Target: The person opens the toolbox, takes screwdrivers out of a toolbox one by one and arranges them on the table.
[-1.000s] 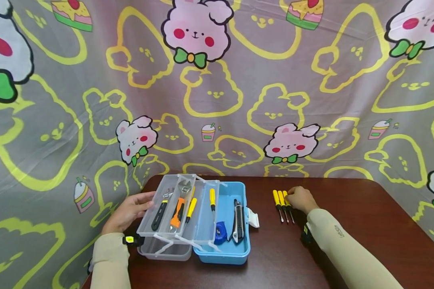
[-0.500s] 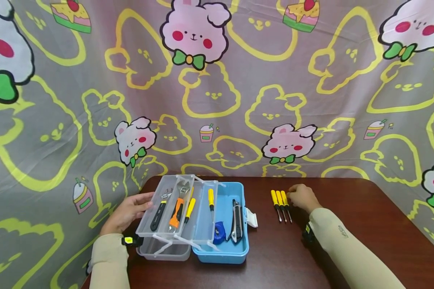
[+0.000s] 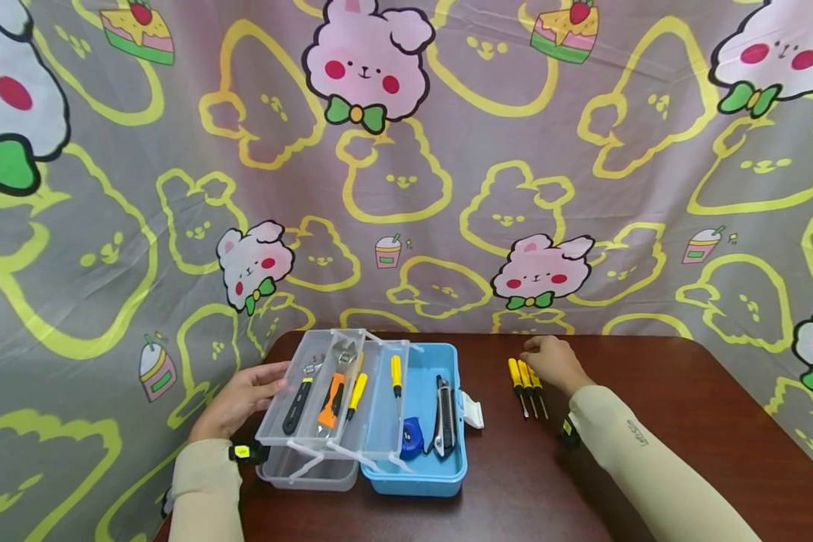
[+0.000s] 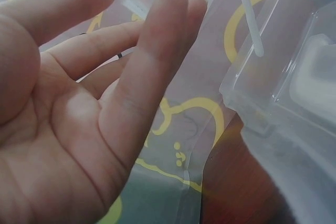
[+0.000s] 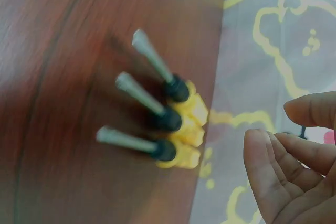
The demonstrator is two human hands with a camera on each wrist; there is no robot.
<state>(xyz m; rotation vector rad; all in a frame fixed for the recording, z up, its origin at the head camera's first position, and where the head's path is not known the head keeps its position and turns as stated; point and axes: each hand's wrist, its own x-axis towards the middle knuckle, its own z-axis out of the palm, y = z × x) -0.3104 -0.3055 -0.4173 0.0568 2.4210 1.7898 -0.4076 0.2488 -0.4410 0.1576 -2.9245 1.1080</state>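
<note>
At the left, my left hand (image 3: 239, 397) holds the outer edge of the toolbox's raised clear plastic tray (image 3: 320, 348), thumb in front and fingers behind. Two adjustable wrenches lie in the tray, one black-handled (image 3: 298, 406), one orange-handled (image 3: 331, 406), beside a yellow-handled screwdriver (image 3: 357, 393). To the right, my right hand (image 3: 554, 363) hovers beside three yellow-handled screwdrivers (image 3: 517, 373) lying side by side on the table. In the right wrist view its thumb and fingers are bent and apart, nothing between them, clear of the screwdrivers (image 5: 181, 124).
The light blue toolbox (image 3: 416, 486) stands unfolded, with a blue tape measure (image 3: 412, 436) and a utility knife (image 3: 444, 418) in its base. Another yellow screwdriver (image 3: 397, 370) lies in an inner compartment. A white latch (image 3: 473, 411) juts out right. A patterned curtain (image 3: 440, 248) hangs behind the table.
My right hand drew slightly right off the screwdrivers, then came back left and up over their handle ends. The left hand and toolbox have stayed put.
</note>
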